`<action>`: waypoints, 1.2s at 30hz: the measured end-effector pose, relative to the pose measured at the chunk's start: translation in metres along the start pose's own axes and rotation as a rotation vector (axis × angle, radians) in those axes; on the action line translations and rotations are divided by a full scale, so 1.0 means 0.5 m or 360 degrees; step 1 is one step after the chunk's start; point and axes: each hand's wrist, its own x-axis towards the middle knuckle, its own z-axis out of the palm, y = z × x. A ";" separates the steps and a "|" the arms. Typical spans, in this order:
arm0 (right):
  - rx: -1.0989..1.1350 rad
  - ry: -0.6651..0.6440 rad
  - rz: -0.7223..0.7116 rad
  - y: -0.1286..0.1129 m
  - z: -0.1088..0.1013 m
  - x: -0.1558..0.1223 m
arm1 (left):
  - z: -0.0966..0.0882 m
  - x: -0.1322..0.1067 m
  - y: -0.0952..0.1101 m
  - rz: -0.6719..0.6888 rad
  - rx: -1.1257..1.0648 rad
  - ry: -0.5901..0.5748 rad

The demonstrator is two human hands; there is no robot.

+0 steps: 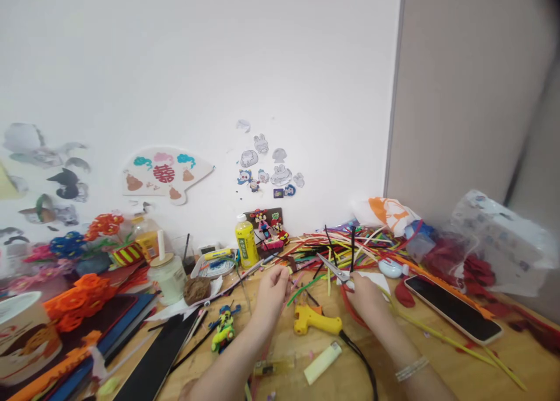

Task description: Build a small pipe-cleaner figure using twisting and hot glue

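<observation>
My right hand (366, 296) is closed around the red handles of a pair of scissors (335, 268), whose blades point up and left over the desk. My left hand (273, 289) is closed in a pinch on a thin pipe cleaner near a green one (306, 287), just left of the blades. A heap of coloured pipe cleaners (350, 243) lies behind both hands. A yellow glue gun (315, 320) rests on the wooden desk (516, 354) between my forearms, its black cord running toward me.
A phone (452, 308) lies to the right, a pale lighter (322, 363) and a small tube sit near the front. A yellow bottle (246, 242), a white jar (170, 275), pipe-cleaner flowers (81, 299) and dark books crowd the left. Plastic bags stand at the right.
</observation>
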 end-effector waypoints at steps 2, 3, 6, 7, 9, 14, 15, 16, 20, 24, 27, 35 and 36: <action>-0.0061 0.0014 -0.0014 0.006 0.004 -0.001 | -0.016 -0.028 -0.010 -0.0036 0.0038 -0.0004; -0.0089 0.0031 -0.0026 0.003 0.003 -0.003 | -0.023 -0.042 -0.015 -0.0054 0.0058 -0.0001; -0.0160 0.0119 -0.0069 -0.029 -0.008 -0.017 | -0.039 -0.083 -0.034 -0.0081 0.0126 0.0014; -0.0156 0.0145 -0.0126 -0.046 -0.013 -0.024 | -0.044 -0.096 -0.039 -0.0084 0.0159 0.0011; -0.0073 0.0145 -0.0358 -0.080 -0.019 -0.041 | -0.055 -0.118 -0.048 -0.0018 0.0344 0.0028; 0.0019 -0.0122 -0.0733 -0.107 -0.009 -0.075 | -0.131 -0.139 -0.049 0.0086 0.0707 0.0141; -0.0031 -0.0216 -0.0687 -0.103 -0.004 -0.077 | -0.156 -0.134 -0.048 0.0076 0.0742 0.0205; -0.0068 -0.0309 -0.0662 -0.098 0.001 -0.078 | -0.183 -0.128 -0.049 0.0065 0.0761 0.0291; -0.0195 -0.0534 -0.0610 -0.098 0.020 -0.078 | -0.271 -0.092 -0.071 -0.0005 0.0736 0.0438; -0.0216 -0.0463 -0.0541 -0.115 0.026 -0.079 | -0.295 -0.075 -0.109 -0.0070 0.0648 0.0415; -0.0198 -0.0288 -0.0534 -0.116 0.019 -0.078 | -0.289 -0.077 -0.125 -0.0077 0.0585 0.0399; 0.0874 -0.0261 -0.0366 -0.125 0.014 -0.089 | -0.263 -0.104 -0.132 -0.0204 0.0431 0.0300; 0.1021 -0.0367 -0.0322 -0.133 0.016 -0.096 | -0.258 -0.108 -0.132 -0.0207 0.0435 0.0283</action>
